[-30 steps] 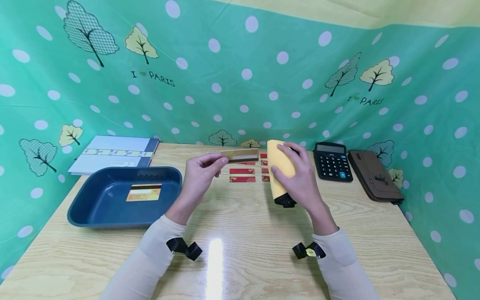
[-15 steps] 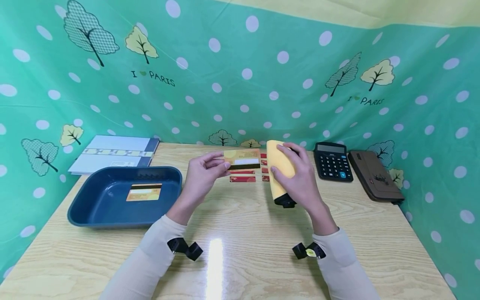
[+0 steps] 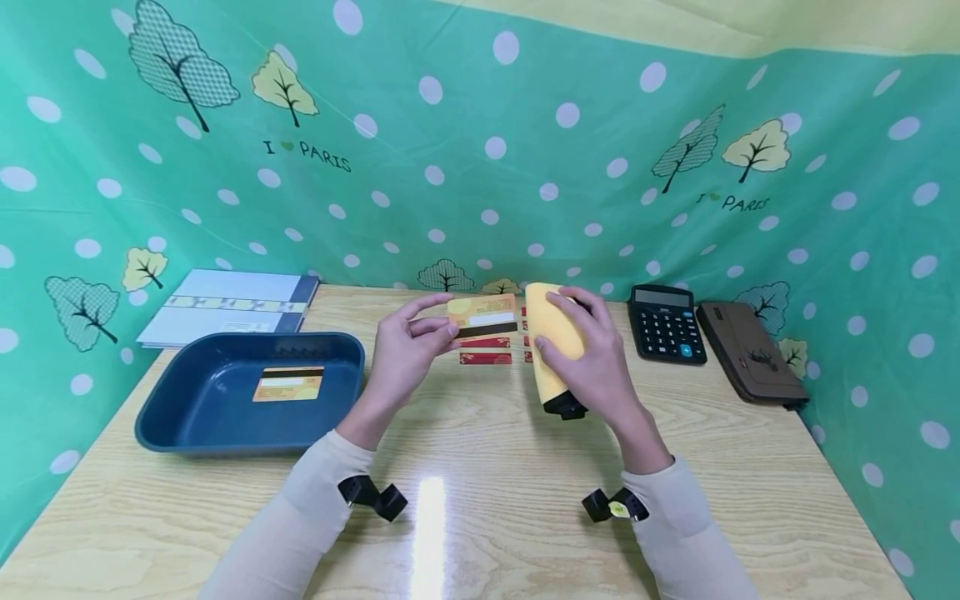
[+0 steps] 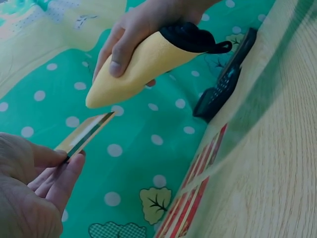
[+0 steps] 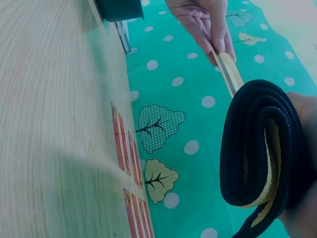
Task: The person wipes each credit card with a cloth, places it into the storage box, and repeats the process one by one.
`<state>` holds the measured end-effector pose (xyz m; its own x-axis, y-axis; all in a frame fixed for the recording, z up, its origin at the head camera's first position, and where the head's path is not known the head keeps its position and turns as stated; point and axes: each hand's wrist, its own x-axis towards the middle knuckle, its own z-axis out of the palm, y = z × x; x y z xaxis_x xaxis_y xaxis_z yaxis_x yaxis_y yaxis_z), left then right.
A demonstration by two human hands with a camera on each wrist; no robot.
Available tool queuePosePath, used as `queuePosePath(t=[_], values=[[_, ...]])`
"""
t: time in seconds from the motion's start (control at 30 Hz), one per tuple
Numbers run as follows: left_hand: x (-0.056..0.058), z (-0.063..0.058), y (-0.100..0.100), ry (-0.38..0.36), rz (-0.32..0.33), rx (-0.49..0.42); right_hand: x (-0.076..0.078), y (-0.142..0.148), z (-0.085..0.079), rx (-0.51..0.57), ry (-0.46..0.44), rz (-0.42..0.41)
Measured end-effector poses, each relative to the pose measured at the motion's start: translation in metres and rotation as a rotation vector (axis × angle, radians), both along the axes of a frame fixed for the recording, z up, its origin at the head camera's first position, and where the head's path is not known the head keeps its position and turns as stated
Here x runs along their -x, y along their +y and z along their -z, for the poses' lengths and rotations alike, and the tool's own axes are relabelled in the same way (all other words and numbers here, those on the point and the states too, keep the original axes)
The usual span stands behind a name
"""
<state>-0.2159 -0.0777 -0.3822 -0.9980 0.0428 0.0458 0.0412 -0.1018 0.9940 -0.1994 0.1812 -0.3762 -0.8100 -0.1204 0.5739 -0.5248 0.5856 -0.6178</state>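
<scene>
My left hand [image 3: 405, 350] pinches an orange-yellow bank card [image 3: 478, 308] at its left edge, above the table. The card's face with the black stripe and white strip is turned toward the head camera. My right hand [image 3: 600, 362] grips a folded yellow cloth [image 3: 553, 333] with black edging, just right of the card. In the left wrist view, the cloth's [image 4: 124, 79] rounded end hangs close over the card's [image 4: 86, 134] far edge. The right wrist view shows the cloth's rolled black border [image 5: 257, 139] and its layers. Red cards [image 3: 485, 358] lie in rows on the table behind, partly hidden.
At left, a dark blue basin [image 3: 172, 417] holds another orange bank card [image 3: 288, 384], with a light blue book [image 3: 225, 300] behind it. A black calculator [image 3: 666, 325] and a brown zipped case [image 3: 750, 354] lie at right. A green dotted cloth [image 3: 480, 192] hangs at the back.
The bank card has turned from nearly edge-on to showing its striped face. My right hand has shifted slightly left with the cloth, nearer the card.
</scene>
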Motion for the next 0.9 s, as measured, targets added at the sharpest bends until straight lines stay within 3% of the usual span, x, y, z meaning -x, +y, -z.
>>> queuePosePath(t=[0.9], values=[[-0.003, 0.005, 0.011, 0.027, 0.065, -0.057, -0.006, -0.018, 0.007, -0.05, -0.004, -0.069]])
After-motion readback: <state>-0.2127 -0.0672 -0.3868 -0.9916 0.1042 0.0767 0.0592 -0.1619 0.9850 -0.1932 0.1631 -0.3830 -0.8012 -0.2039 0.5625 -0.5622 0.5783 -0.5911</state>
